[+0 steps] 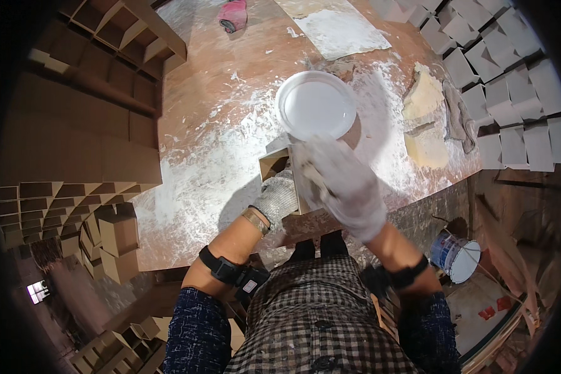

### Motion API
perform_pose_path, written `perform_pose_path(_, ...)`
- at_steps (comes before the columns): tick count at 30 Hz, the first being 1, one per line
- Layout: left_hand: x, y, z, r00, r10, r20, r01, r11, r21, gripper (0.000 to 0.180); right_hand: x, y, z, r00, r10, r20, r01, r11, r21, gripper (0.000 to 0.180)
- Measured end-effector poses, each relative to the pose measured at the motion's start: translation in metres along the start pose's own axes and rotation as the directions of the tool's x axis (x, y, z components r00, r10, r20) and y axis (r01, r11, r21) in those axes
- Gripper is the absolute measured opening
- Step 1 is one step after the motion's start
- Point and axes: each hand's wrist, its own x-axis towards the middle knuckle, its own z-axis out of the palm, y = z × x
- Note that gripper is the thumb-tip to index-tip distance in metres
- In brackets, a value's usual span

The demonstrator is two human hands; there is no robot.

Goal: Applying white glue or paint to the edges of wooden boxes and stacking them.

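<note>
My left hand, in a whitish knit glove, reaches into a small open box and holds it up from within; its fingertips are hidden. The box is bare brown inside. Along the box's right side is my right hand, in a white-smeared glove and blurred by motion. A yellowish patch shows by its fingers, too smeared to name. Just beyond both hands stands a round white basin with white liquid in it.
Torn yellow foam pieces and a grey rag lie right on the white-smeared table. White boxes are stacked at right, brown boxes at left. A pink glove lies far off; a bucket stands lower right.
</note>
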Motion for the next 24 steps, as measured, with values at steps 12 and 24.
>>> perform_pose_path(12,-0.004,-0.037,0.031,0.998,-0.048,0.045,0.058,0.964,-0.261,0.05,-0.033,-0.031,-0.024,0.991,-0.005,0.133,-0.039,0.945,0.324,0.016)
perform_pose_path(24,-0.001,0.049,-0.065,0.973,-0.151,0.175,0.188,0.957,-0.22,0.046,-0.086,-0.017,0.008,0.998,0.066,0.012,-0.065,0.997,-0.044,0.021)
